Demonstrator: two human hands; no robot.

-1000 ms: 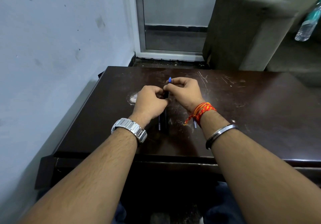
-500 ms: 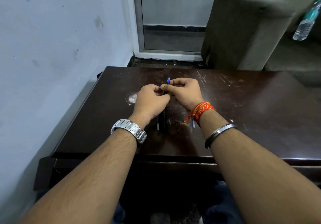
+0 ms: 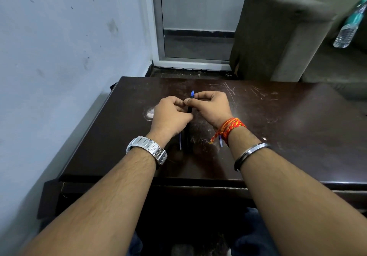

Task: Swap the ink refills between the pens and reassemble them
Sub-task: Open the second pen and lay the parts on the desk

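Both hands meet on one pen [image 3: 189, 109], held just above the table [image 3: 297, 132].
- Left hand [image 3: 170, 114]: fingers curled on the lower barrel, grip mostly hidden behind the knuckles.
- Right hand [image 3: 211, 106]: thumb and forefinger pinch the upper section just below the blue tip [image 3: 192, 93], which points away from the person.

My read is that the front section is being screwed on or off. I can't tell which.

Risks:
- Cross-threading if the two halves aren't in line. Both hands are twisting a small part.
- If it's coming apart, the refill or a spring could drop out. I can't see whether there's a spring.
- Loose parts lie under the wrists, on the person's side of the hands. There's a dark barrel [image 3: 186, 136] with a thin bluish refill [image 3: 180, 143] just left of it. A second refill [image 3: 221, 142] is partly hidden under the right wrist's thread bracelet [image 3: 231, 126]. A dropped wrist would knock them. Round parts roll on a glossy top, and the near edge is close behind them.
- The two refills look alike from here, so refitting the wrong one would void the swap.
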